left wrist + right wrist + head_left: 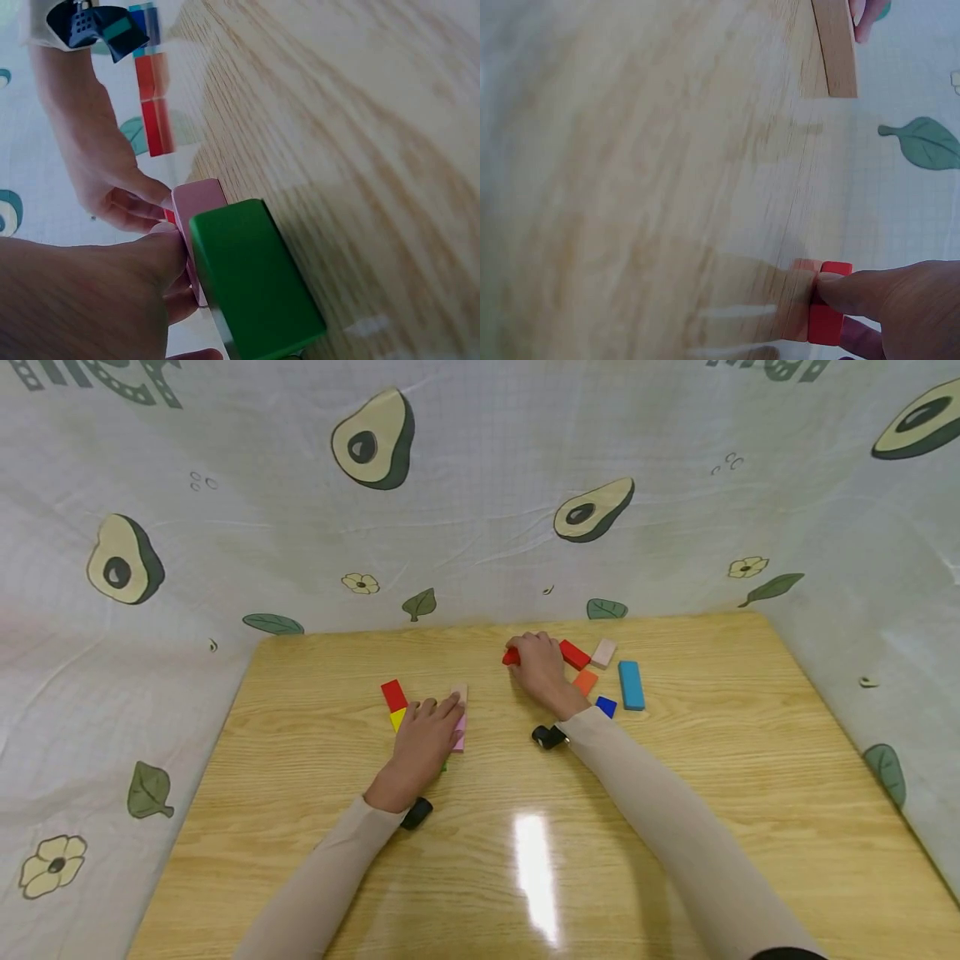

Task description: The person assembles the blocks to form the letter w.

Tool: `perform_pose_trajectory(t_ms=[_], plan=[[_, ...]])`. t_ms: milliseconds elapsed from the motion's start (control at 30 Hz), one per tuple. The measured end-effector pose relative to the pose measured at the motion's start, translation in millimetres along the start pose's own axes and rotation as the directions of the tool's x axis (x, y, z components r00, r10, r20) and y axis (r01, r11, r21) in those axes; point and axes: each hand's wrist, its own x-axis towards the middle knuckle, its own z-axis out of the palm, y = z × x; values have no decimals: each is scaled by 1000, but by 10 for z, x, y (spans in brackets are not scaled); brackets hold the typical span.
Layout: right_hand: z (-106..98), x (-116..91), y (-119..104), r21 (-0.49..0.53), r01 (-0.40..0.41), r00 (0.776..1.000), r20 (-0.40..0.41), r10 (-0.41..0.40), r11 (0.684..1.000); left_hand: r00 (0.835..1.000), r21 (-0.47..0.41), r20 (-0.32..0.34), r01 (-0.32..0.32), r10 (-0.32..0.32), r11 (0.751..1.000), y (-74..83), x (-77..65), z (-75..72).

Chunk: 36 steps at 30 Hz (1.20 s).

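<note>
My right hand [542,667] pinches a red block [826,322] between thumb and fingers, low over the far middle of the table. To its left, my left hand [427,739] rests over a small group of blocks with fingers extended. A pink block [198,196] touches its thumb, and a natural wood block [461,691] lies by the index finger. Beside the pink one is a green block [255,277], mostly hidden under the palm in the head view. Another red block [393,696] and a yellow block [397,719] lie at the left of these fingers.
Around the right wrist lie a red block [574,654], a pale block [603,653], an orange block [585,682], a dark blue block [607,707] and a long light blue block [632,685]. A patterned cloth [480,552] stands along the back and sides of the wooden table [315,843].
</note>
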Motion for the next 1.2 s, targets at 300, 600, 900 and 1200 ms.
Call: perform_pose_trajectory(t_ms=[300,600,900,1200], plan=[[17,-108,-163,13,81,997,3,-81,997,999,25,-42,-19,20,1000,-3,-16,5],[53,-168,-359,23,140,990,20,-141,990,998,41,-62,-24,26,999,0,-20,4],[111,-177,-418,27,172,985,17,-172,985,998,25,-58,-26,28,999,0,-17,4],[160,-151,-426,33,182,983,17,-183,983,998,27,-63,-29,31,999,-3,-17,0]])
